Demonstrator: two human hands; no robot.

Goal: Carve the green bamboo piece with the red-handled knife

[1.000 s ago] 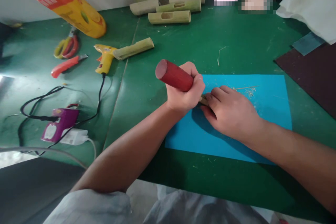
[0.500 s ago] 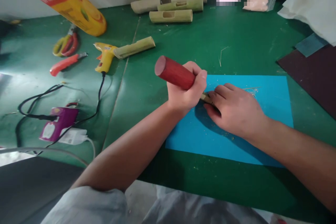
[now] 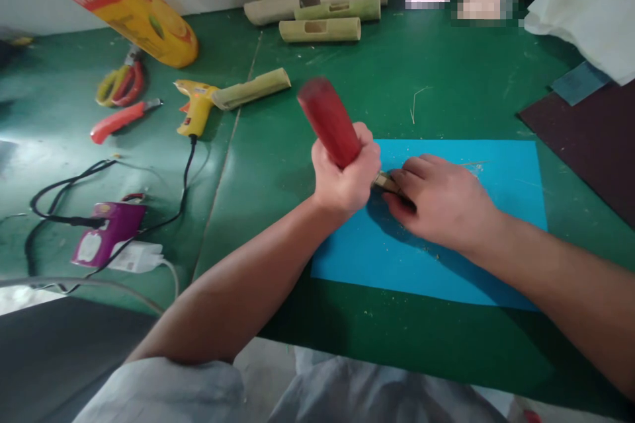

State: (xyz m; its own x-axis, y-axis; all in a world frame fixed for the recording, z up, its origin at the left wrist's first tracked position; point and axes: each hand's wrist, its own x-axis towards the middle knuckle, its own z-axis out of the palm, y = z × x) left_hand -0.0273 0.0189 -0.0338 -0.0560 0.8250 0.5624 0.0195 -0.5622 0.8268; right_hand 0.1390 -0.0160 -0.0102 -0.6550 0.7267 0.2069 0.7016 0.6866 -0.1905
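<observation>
My left hand [image 3: 344,175] is closed around a thick red cylindrical handle [image 3: 332,120], which tilts up and to the left. Whatever the handle ends in is hidden behind the fist. A narrow pale strip, wooden or bamboo by its look [image 3: 384,181], shows between the two hands. Its far end disappears under my right hand [image 3: 441,201], whose bent fingers press it down on a blue sheet [image 3: 510,211]. The fist is close to the strip's left end; whether they touch cannot be made out.
Cut bamboo tubes [image 3: 327,30] lie by the wall. To the left are a yellow glue gun [image 3: 196,109], a bamboo piece [image 3: 253,88], a red-handled cutter [image 3: 119,122], scissors [image 3: 122,84], a drink bottle [image 3: 149,13] and a purple power adapter [image 3: 109,228] with cables. Dark sheets [image 3: 585,139] lie right.
The red handle has swung to a steeper angle, its top blurred by motion. My left hand has shifted slightly left and turned. My right hand keeps its place on the strip.
</observation>
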